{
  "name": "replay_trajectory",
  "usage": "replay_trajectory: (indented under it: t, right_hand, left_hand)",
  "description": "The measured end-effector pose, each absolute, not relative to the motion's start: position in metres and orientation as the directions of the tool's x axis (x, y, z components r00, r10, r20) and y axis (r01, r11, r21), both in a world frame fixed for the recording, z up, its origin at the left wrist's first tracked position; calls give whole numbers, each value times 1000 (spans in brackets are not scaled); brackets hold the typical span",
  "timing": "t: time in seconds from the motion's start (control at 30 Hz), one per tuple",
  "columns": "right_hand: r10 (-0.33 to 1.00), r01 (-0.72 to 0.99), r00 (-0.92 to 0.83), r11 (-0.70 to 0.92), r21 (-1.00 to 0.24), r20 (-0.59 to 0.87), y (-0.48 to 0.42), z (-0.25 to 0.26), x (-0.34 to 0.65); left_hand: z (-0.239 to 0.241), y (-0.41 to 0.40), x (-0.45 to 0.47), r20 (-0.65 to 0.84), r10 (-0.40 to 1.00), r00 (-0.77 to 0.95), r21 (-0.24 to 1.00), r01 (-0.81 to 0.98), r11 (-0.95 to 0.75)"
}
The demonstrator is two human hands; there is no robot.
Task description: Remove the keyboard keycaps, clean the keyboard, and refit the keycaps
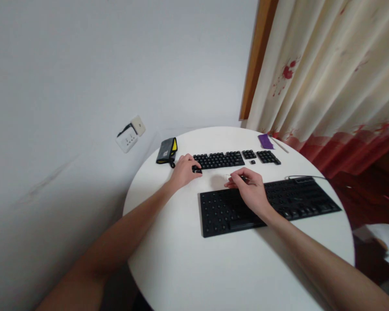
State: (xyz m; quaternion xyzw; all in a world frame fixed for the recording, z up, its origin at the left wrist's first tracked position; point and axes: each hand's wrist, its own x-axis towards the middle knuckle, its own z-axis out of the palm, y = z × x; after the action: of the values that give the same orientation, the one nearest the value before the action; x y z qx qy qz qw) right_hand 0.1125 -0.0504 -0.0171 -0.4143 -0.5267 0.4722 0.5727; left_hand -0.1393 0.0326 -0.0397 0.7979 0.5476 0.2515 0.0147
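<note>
My left hand [183, 170] is at the left end of the laid-out black keycaps [218, 160], thumb and fingers curled around a keycap [197, 171] there. Over the black keyboard [215, 211], my right hand [251, 185] is closed in a pinch. A small, thin, whitish thing [227, 176] sticks out from its fingertips, too fine to identify. Bare key stems show across much of the keyboard, and my right hand and forearm hide its middle. More keycap groups [267, 157] lie to the right, with one loose keycap [253, 162] in front of them.
A grey and yellow pouch [166, 151] rests at the table's back left. Near the back right edge are a purple cloth [266, 141] and a thin pale stick [279, 144]. The round white table [175, 259] stands by a wall with a socket [127, 139] and a curtain [314, 86].
</note>
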Motion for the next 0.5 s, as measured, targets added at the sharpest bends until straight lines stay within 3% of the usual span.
replay_trajectory:
  t: [0.5]
  right_hand:
    - [979, -89, -25, 201, -976, 204, -50, -22, 111]
  left_hand:
    - [-42, 32, -136, 381, 901, 208, 282, 902, -328]
